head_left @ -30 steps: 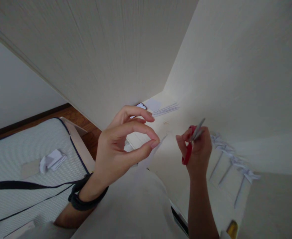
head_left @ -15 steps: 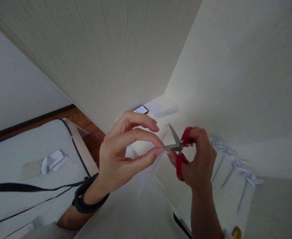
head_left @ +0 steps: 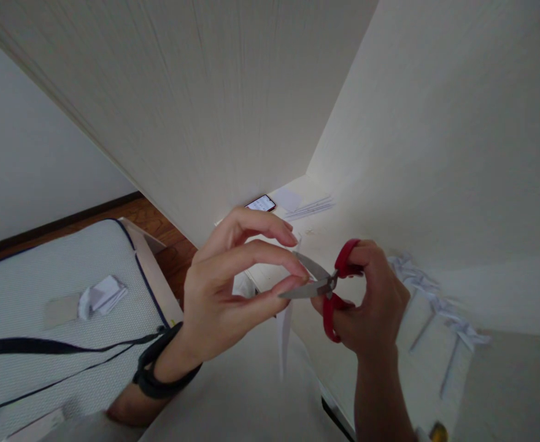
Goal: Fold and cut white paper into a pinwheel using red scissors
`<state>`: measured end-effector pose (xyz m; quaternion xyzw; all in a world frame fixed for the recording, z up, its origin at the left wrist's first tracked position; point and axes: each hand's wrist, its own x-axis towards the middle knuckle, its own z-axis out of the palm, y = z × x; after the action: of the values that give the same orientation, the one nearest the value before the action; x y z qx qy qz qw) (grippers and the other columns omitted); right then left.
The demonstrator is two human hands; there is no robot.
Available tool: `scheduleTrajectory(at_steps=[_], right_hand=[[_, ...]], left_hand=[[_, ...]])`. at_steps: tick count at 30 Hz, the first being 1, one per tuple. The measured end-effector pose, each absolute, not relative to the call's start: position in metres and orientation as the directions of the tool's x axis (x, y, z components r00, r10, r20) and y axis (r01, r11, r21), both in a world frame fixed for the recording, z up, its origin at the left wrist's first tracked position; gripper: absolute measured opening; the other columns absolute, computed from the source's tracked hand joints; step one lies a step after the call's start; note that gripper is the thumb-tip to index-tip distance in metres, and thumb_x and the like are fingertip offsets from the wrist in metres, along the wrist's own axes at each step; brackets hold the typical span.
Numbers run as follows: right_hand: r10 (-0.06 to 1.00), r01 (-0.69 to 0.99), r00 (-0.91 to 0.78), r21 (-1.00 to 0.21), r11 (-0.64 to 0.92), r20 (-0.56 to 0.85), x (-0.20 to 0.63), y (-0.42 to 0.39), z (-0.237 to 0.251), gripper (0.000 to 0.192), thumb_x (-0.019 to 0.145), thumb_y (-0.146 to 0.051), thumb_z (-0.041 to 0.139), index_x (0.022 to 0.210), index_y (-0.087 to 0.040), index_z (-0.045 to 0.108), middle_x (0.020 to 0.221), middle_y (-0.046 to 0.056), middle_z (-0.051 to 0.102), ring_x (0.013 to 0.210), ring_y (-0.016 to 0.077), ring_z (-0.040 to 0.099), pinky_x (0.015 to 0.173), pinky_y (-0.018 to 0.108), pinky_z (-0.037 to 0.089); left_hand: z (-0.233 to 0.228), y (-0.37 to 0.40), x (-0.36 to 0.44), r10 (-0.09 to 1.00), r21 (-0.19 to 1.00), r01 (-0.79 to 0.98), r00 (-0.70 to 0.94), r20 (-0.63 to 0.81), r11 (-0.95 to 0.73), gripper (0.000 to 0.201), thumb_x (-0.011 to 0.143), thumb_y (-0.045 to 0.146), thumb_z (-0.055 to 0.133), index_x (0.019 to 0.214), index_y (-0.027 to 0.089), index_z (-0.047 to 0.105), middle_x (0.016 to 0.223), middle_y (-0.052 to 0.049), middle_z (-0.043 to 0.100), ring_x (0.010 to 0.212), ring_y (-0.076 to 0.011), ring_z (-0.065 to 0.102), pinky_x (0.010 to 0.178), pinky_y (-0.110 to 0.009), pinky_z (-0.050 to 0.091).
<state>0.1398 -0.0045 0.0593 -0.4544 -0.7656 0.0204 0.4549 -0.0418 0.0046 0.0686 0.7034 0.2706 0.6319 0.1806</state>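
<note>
My left hand (head_left: 224, 294) is closed in a pinch of thumb and index finger on a thin white strip of paper (head_left: 283, 347), which hangs down below the fingertips. In my right hand (head_left: 378, 301) are scissors (head_left: 331, 283) with red handles, pointing left. Their blades are spread apart and overlap the left fingertips in view, the lower one in front of the thumb. How much paper lies between the blades is hidden by the fingers.
On the white surface ahead lie a phone (head_left: 261, 203), a sheet of paper (head_left: 287, 199) and several thin white sticks (head_left: 310, 209). White paper pieces with sticks (head_left: 451, 313) rest at right. Left, a mattress (head_left: 67, 258) bears folded paper (head_left: 107, 294) and a black strap (head_left: 44, 347).
The scissors have shifted left and turned, so the blades now overlap the left fingertips. The hanging paper looks narrower and has swung. My left hand has hardly moved.
</note>
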Motion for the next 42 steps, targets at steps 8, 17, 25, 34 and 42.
scheduleTrajectory(at_steps=[8, 17, 25, 34, 42], right_hand=[[0.699, 0.669, -0.188, -0.431, 0.606, 0.690, 0.1409, -0.0042, 0.0609, 0.030, 0.059, -0.010, 0.060, 0.080, -0.023, 0.042, 0.071, -0.005, 0.048, 0.061, 0.0121, 0.042, 0.052, 0.025, 0.039], [0.694, 0.668, -0.234, -0.406, 0.624, 0.681, 0.1432, -0.0041, 0.0621, 0.033, 0.057, -0.009, 0.061, 0.079, -0.023, 0.042, 0.071, -0.005, 0.049, 0.062, 0.0120, 0.043, 0.052, 0.025, 0.039], [0.723, 0.686, -0.266, -0.402, 0.607, 0.638, 0.1474, -0.0073, 0.0637, 0.034, 0.060, -0.011, 0.066, 0.083, -0.023, 0.044, 0.074, -0.004, 0.051, 0.064, 0.0124, 0.047, 0.055, 0.026, 0.042], [0.735, 0.694, -0.273, -0.402, 0.597, 0.620, 0.1481, -0.0064, 0.0643, 0.035, 0.060, -0.009, 0.066, 0.082, -0.023, 0.043, 0.075, -0.003, 0.052, 0.065, 0.0128, 0.047, 0.056, 0.026, 0.042], [0.737, 0.693, -0.270, -0.407, 0.595, 0.619, 0.1466, -0.0066, 0.0685, 0.036, 0.056, -0.005, 0.060, 0.080, -0.025, 0.041, 0.073, -0.003, 0.052, 0.065, 0.0146, 0.047, 0.055, 0.027, 0.041]], left_hand=[[0.0681, 0.0060, -0.0409, 0.610, 0.605, 0.093, 0.048, 0.791, -0.791, 0.006, 0.080, 0.016, 0.075, 0.085, 0.018, 0.073, 0.091, -0.006, 0.064, 0.091, -0.0181, 0.061, 0.079, -0.029, 0.054], [0.0683, 0.0049, -0.0429, 0.647, 0.641, 0.087, 0.061, 0.760, -0.762, 0.009, 0.078, 0.011, 0.076, 0.084, 0.017, 0.073, 0.092, -0.006, 0.065, 0.092, -0.0185, 0.062, 0.080, -0.030, 0.055], [0.0713, 0.0019, -0.0457, 0.687, 0.675, 0.135, 0.089, 0.721, -0.725, 0.014, 0.077, 0.008, 0.075, 0.084, 0.020, 0.072, 0.093, -0.005, 0.064, 0.091, -0.0206, 0.063, 0.078, -0.033, 0.056], [0.0712, -0.0007, -0.0456, 0.710, 0.694, 0.153, 0.097, 0.698, -0.703, 0.020, 0.075, 0.003, 0.073, 0.084, 0.021, 0.071, 0.095, -0.004, 0.064, 0.095, -0.0202, 0.061, 0.081, -0.034, 0.056], [0.0696, -0.0004, -0.0438, 0.711, 0.696, 0.157, 0.069, 0.700, -0.701, 0.015, 0.081, 0.010, 0.073, 0.086, 0.024, 0.071, 0.094, -0.003, 0.063, 0.095, -0.0200, 0.061, 0.083, -0.037, 0.056]])
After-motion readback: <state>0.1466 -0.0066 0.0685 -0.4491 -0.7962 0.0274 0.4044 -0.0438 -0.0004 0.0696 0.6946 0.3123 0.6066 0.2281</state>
